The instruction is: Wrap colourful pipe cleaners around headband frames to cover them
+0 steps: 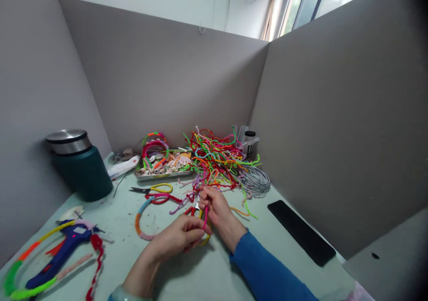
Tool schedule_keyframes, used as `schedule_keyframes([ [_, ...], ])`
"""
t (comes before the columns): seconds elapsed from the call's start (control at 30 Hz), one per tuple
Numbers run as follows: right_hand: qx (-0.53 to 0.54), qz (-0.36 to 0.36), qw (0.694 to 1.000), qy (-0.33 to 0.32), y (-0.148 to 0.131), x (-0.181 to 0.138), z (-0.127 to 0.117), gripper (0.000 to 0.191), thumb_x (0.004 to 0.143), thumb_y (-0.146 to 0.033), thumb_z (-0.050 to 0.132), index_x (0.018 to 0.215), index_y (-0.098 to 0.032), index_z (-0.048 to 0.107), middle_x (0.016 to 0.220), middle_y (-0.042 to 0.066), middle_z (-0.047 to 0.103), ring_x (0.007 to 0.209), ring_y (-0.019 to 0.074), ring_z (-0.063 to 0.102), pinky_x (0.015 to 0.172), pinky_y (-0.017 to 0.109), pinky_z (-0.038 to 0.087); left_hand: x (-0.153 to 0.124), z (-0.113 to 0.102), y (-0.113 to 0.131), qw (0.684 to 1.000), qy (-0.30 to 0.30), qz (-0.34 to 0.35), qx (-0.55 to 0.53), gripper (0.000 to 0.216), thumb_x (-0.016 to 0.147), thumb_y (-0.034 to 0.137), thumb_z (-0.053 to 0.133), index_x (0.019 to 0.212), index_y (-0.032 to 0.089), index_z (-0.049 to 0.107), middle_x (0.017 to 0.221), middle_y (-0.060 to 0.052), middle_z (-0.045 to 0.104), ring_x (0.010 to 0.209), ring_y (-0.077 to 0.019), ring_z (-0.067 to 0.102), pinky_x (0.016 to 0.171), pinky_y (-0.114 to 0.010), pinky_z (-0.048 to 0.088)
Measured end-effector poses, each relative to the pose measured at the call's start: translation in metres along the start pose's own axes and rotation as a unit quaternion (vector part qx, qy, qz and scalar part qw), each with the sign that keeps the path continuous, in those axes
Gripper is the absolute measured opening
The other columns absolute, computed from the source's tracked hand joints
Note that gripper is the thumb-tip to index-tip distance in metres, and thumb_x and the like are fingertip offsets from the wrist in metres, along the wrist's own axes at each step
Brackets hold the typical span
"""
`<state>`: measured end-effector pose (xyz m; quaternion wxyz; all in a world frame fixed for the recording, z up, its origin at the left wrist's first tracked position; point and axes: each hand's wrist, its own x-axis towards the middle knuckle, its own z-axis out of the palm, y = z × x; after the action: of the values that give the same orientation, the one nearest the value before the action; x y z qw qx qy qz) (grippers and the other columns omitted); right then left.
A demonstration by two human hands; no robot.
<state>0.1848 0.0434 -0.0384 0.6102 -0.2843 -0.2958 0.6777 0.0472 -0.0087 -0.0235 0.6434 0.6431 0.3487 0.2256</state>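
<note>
A bright pink pipe cleaner (205, 216) runs between my two hands at the front middle of the table. My left hand (182, 235) pinches its lower end, and my right hand (216, 207), just above, has its fingers closed on the upper part. By my left hand lies a wrapped ring (138, 220) in blue, orange and pink; the hand hides part of it. Something yellow (204, 239) curves under my fingers, and I cannot tell if it belongs to the ring. Red-handled scissors (194, 210) lie partly covered behind my hands.
A heap of pipe cleaners (217, 151), a coil of grey wire (256, 181) and a metal tray (163, 175) of small pieces stand behind. Yellow-handled scissors (160, 188) lie left. A blue glue gun (60, 252), a green flask (82, 171) and a black slab (301, 232) flank my hands.
</note>
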Motion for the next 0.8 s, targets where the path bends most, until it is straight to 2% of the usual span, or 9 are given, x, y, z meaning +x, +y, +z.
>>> schedule_keyframes([
  [0.07, -0.088, -0.01, 0.996, 0.004, -0.002, -0.002, 0.0, 0.015, 0.072, -0.029, 0.06, 0.074, -0.018, 0.051, 0.05, -0.007, 0.042, 0.039, 0.0067, 0.027, 0.038, 0.019, 0.025, -0.002, 0.0, 0.002, 1.0, -0.004, 0.001, 0.02, 0.029, 0.074, 0.039, 0.059, 0.084, 0.013, 0.07, 0.05, 0.002, 0.052, 0.038, -0.0062, 0.036, 0.039, -0.019, 0.026],
  [0.13, -0.224, -0.085, 0.97, 0.029, -0.007, -0.005, 0.001, 0.013, 0.077, -0.031, 0.056, 0.075, -0.018, 0.052, 0.05, -0.006, 0.044, 0.04, 0.0079, 0.03, 0.039, 0.02, 0.025, -0.001, -0.004, 0.001, 0.999, 0.03, 0.001, 0.022, 0.033, 0.074, 0.043, 0.059, 0.08, 0.012, 0.07, 0.052, -0.002, 0.056, 0.038, -0.0071, 0.039, 0.038, -0.019, 0.027],
  [0.2, -0.378, -0.204, 0.901, 0.051, -0.014, -0.009, 0.001, 0.013, 0.082, -0.029, 0.051, 0.077, -0.019, 0.056, 0.057, -0.003, 0.051, 0.048, 0.0107, 0.043, 0.047, 0.022, 0.033, 0.003, -0.011, -0.002, 0.993, 0.12, 0.015, 0.016, 0.035, 0.072, 0.045, 0.06, 0.073, 0.011, 0.068, 0.054, -0.003, 0.059, 0.038, -0.0079, 0.042, 0.039, -0.02, 0.029],
  [0.27, -0.502, -0.303, 0.809, 0.039, -0.021, -0.012, 0.0, 0.014, 0.086, -0.026, 0.048, 0.084, -0.02, 0.061, 0.072, 0.002, 0.061, 0.065, 0.0147, 0.054, 0.061, 0.025, 0.039, 0.006, -0.02, -0.004, 0.968, 0.251, 0.027, 0.008, 0.031, 0.068, 0.043, 0.063, 0.073, 0.012, 0.067, 0.053, 0.0, 0.058, 0.039, -0.0081, 0.043, 0.038, -0.019, 0.029],
  [0.33, -0.577, -0.355, 0.736, 0.008, -0.024, -0.014, -0.003, 0.018, 0.088, -0.022, 0.045, 0.093, -0.021, 0.063, 0.086, 0.004, 0.065, 0.079, 0.0174, 0.058, 0.072, 0.027, 0.04, 0.008, -0.029, -0.004, 0.931, 0.364, 0.029, -0.009, 0.031, 0.065, 0.036, 0.064, 0.086, 0.013, 0.066, 0.051, 0.003, 0.055, 0.038, -0.008, 0.042, 0.038, -0.019, 0.03],
  [0.4, -0.623, -0.371, 0.689, -0.012, -0.024, -0.013, -0.007, 0.02, 0.089, -0.02, 0.045, 0.097, -0.021, 0.063, 0.09, 0.005, 0.066, 0.083, 0.0178, 0.059, 0.074, 0.027, 0.04, 0.007, -0.035, -0.004, 0.907, 0.418, 0.045, -0.028, 0.041, 0.063, 0.026, 0.06, 0.102, 0.013, 0.061, 0.057, 0.003, 0.058, 0.04, -0.0085, 0.044, 0.041, -0.02, 0.035],
  [0.47, -0.66, -0.369, 0.654, -0.016, -0.021, -0.012, -0.01, 0.02, 0.09, -0.02, 0.045, 0.098, -0.022, 0.064, 0.088, 0.005, 0.067, 0.082, 0.0173, 0.059, 0.073, 0.026, 0.04, 0.006, -0.037, -0.003, 0.904, 0.42, 0.074, -0.022, 0.051, 0.06, 0.02, 0.056, 0.111, 0.014, 0.057, 0.067, 0.001, 0.062, 0.048, -0.01, 0.049, 0.046, -0.021, 0.04],
  [0.57, -0.704, -0.356, 0.615, -0.011, -0.016, -0.011, -0.011, 0.019, 0.09, -0.021, 0.046, 0.096, -0.022, 0.064, 0.083, 0.005, 0.066, 0.078, 0.0167, 0.059, 0.07, 0.025, 0.04, 0.005, -0.035, -0.003, 0.917, 0.387, 0.083, 0.042, 0.043, 0.062, 0.024, 0.058, 0.104, 0.015, 0.064, 0.07, -0.002, 0.064, 0.056, -0.0136, 0.055, 0.05, -0.022, 0.041],
  [0.8, -0.734, -0.334, 0.59, -0.024, -0.02, -0.014, -0.008, 0.019, 0.09, -0.026, 0.047, 0.09, -0.02, 0.065, 0.083, 0.005, 0.065, 0.078, 0.0156, 0.058, 0.071, 0.025, 0.038, 0.006, -0.028, -0.005, 0.89, 0.363, 0.052, 0.271, 0.026, 0.077, 0.036, 0.05, 0.076, 0.019, 0.069, 0.071, -0.005, 0.068, 0.069, -0.0198, 0.059, 0.062, -0.026, 0.037],
])
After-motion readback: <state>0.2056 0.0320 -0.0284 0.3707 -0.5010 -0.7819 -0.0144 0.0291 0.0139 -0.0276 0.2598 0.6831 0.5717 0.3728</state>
